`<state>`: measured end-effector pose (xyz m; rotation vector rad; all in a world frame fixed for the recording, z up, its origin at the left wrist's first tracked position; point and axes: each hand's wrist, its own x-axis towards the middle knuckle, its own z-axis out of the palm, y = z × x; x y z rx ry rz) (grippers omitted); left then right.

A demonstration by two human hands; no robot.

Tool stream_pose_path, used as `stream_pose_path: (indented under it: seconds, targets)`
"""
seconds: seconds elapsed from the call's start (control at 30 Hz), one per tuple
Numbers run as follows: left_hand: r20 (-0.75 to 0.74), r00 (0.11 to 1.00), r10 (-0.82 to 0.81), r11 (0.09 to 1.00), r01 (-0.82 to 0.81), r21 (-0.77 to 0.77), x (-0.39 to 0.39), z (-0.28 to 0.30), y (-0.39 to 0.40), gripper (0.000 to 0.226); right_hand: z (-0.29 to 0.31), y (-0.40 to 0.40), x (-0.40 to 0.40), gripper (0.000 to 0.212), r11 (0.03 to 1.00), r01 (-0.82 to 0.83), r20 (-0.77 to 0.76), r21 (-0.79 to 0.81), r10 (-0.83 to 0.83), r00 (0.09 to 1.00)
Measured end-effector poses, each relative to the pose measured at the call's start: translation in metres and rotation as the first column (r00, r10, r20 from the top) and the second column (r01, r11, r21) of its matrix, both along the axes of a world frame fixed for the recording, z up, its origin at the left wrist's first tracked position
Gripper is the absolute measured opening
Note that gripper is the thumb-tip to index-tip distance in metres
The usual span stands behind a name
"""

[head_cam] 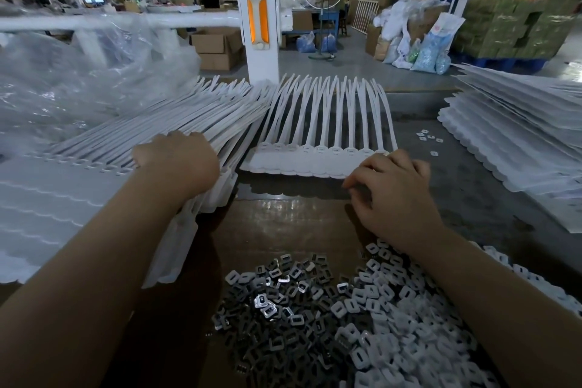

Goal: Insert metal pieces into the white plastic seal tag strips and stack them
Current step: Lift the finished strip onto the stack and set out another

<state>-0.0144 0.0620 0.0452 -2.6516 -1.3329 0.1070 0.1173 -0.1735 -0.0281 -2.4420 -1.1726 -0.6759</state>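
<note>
A comb-like white seal tag strip (318,123) lies flat on the table ahead, its row of slotted heads facing me. My right hand (393,192) rests at the near right corner of that strip, fingers curled down onto its edge. My left hand (176,157) lies on top of a thick slanted stack of white strips (141,142) at the left, fingers bent over its far side. A heap of small metal pieces (283,309) and white plastic caps (396,324) covers the table nearest me.
Another fanned stack of white strips (516,135) sits at the right. A few loose pieces (428,138) lie beside it. Crumpled clear plastic (78,79) fills the far left. A white post with orange reflectors (258,22) stands behind the table.
</note>
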Motion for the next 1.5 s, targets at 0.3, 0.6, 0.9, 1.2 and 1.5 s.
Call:
stream_pose_path:
  seconds: [0.3,0.6,0.9,1.2,1.5]
  targets:
    - [-0.173,0.985,-0.020,0.998,0.009,-0.062,-0.010,0.006,0.029,0.019,-0.003,0.000,0.000,0.010,0.999,-0.016,0.015,0.027,0.016,1.000]
    - [-0.028,0.996,-0.080,0.996,0.079,-0.050,-0.013,0.002,0.046,0.025,-0.002,0.001,0.001,0.010,1.000,-0.014,0.000,0.003,0.014,1.000]
    - [0.051,0.998,-0.037,0.997,0.040,-0.073,-0.014,0.003,0.059,0.047,-0.002,0.002,0.001,0.008,1.000,-0.015,0.003,0.001,0.015,1.000]
    - [0.258,0.966,-0.003,1.000,0.006,-0.012,-0.019,0.009,0.055,0.043,-0.001,0.001,0.001,0.010,1.000,-0.027,0.010,-0.003,0.027,1.000]
    - [0.837,0.527,-0.147,0.987,0.134,0.089,-0.016,0.034,0.019,0.042,0.001,0.002,-0.002,0.010,1.000,-0.021,-0.002,0.005,0.021,1.000]
